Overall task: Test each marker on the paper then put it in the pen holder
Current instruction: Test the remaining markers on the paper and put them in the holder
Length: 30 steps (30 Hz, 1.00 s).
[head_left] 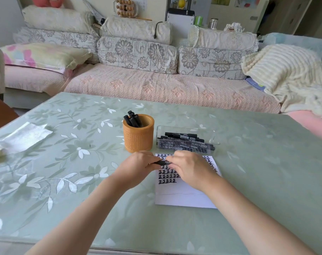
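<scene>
A black marker [161, 162] lies level between both hands, just above the white paper [182, 195]. My left hand [138, 165] grips one end of it and my right hand [190, 167] pinches the other end. Rows of black test marks cover the paper's upper half. Behind the hands stands the orange pen holder [138, 138] with several black markers [133, 119] sticking out of it. To its right, a clear plastic tray [187, 130] holds several more black markers [184, 142] lying flat.
The green floral table cover [83, 162] spreads wide around the work. A shiny plastic sheet [22, 138] lies at the table's left edge. A sofa with cushions [138, 56] and a cream blanket [285, 74] runs behind the table.
</scene>
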### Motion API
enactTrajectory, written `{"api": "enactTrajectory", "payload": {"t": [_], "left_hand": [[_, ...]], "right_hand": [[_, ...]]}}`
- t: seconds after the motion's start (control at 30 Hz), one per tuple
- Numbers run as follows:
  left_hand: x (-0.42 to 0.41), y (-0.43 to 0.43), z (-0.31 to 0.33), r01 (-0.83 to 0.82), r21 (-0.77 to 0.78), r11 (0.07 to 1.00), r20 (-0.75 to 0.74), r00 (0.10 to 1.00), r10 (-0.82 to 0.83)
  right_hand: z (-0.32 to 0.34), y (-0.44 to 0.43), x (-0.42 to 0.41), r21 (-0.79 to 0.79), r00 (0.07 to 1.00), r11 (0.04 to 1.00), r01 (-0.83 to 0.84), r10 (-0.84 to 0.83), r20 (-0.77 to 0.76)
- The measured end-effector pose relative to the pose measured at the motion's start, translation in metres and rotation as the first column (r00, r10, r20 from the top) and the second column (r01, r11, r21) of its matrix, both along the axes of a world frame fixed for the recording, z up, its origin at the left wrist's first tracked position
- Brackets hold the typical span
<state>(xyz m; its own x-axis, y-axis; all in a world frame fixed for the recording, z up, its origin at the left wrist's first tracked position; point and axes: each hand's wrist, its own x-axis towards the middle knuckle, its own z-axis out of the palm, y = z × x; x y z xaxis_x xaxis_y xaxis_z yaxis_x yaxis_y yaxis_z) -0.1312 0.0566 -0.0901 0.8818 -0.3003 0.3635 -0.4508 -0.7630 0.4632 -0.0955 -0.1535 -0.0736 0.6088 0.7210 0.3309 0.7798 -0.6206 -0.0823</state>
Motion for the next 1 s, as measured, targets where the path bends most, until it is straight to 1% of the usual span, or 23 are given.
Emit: {"api": "enactTrajectory", "payload": {"t": [0.03,0.07,0.13,0.17,0.2,0.27,0.3,0.37,0.4,0.47,0.53,0.6,0.67,0.7,0.77,0.83,0.9,1.0], "left_hand": [[0.0,0.002,0.0,0.006,0.008,1.0,0.022,1.0,-0.006],[0.0,0.004,0.0,0.018,0.022,1.0,0.04,0.999,-0.019],[-0.001,0.008,0.0,0.039,0.053,0.998,0.062,0.997,-0.042],[-0.002,0.008,0.0,0.044,0.06,0.997,0.067,0.997,-0.048],[-0.003,0.007,0.001,0.048,0.061,0.997,0.063,0.997,-0.052],[-0.004,0.006,0.001,0.046,0.049,0.998,0.032,0.998,-0.048],[-0.004,0.005,0.001,0.039,0.043,0.998,0.007,0.999,-0.039],[-0.005,0.003,0.004,0.015,0.021,1.0,-0.057,0.998,-0.014],[-0.005,0.003,0.006,0.005,0.004,1.0,-0.104,0.995,-0.005],[-0.007,0.002,0.009,-0.013,-0.04,0.999,-0.203,0.979,0.005],[-0.007,0.002,0.01,-0.042,-0.086,0.995,-0.288,0.958,0.016],[-0.006,0.003,0.011,-0.073,-0.114,0.991,-0.338,0.941,0.031],[-0.007,0.005,0.01,-0.047,-0.092,0.995,-0.308,0.951,0.017],[-0.007,0.006,0.009,-0.021,-0.063,0.998,-0.256,0.967,0.004],[-0.009,0.008,0.006,0.026,-0.011,1.0,-0.136,0.99,-0.027],[-0.01,0.007,0.005,0.027,0.001,1.0,-0.087,0.996,-0.026],[-0.012,0.003,0.006,0.001,0.0,1.0,-0.127,0.992,-0.001],[-0.012,0.005,0.007,-0.048,-0.002,0.999,-0.287,0.957,0.045]], "right_hand": [[0.002,0.002,-0.002,0.017,0.999,1.0,0.021,-0.02,-0.045],[0.004,0.003,-0.004,0.035,0.987,0.998,0.055,-0.049,-0.154],[0.009,0.004,-0.004,0.039,0.906,0.993,0.115,-0.089,-0.413],[0.01,0.003,-0.005,0.049,0.87,0.991,0.122,-0.083,-0.485],[0.01,0.002,-0.005,0.064,0.856,0.99,0.127,-0.077,-0.511],[0.009,0.001,-0.003,0.07,0.877,0.989,0.128,-0.08,-0.474],[0.008,0.0,-0.002,0.069,0.909,0.992,0.11,-0.072,-0.41],[0.005,-0.002,0.001,0.071,0.973,0.996,0.048,-0.031,-0.229],[0.004,-0.003,0.001,0.059,0.989,0.998,0.021,-0.012,-0.149],[0.004,-0.003,0.001,0.032,0.999,0.999,-0.038,0.038,-0.017],[0.005,-0.003,0.002,0.018,0.994,0.996,-0.082,0.081,0.068],[0.006,-0.003,0.002,0.016,0.991,0.995,-0.101,0.099,0.092],[0.006,-0.002,-0.002,0.025,0.996,0.997,-0.069,0.067,0.053],[0.006,-0.001,-0.004,0.018,0.999,0.999,-0.032,0.032,-0.004],[0.005,-0.001,-0.005,-0.01,0.985,0.999,0.044,-0.045,-0.165],[0.006,-0.003,-0.005,0.007,0.968,0.998,0.063,-0.059,-0.242],[0.007,-0.004,-0.005,0.02,0.978,0.999,0.034,-0.029,-0.207],[0.007,-0.009,-0.004,0.037,0.997,0.999,-0.009,0.012,-0.08]]}}
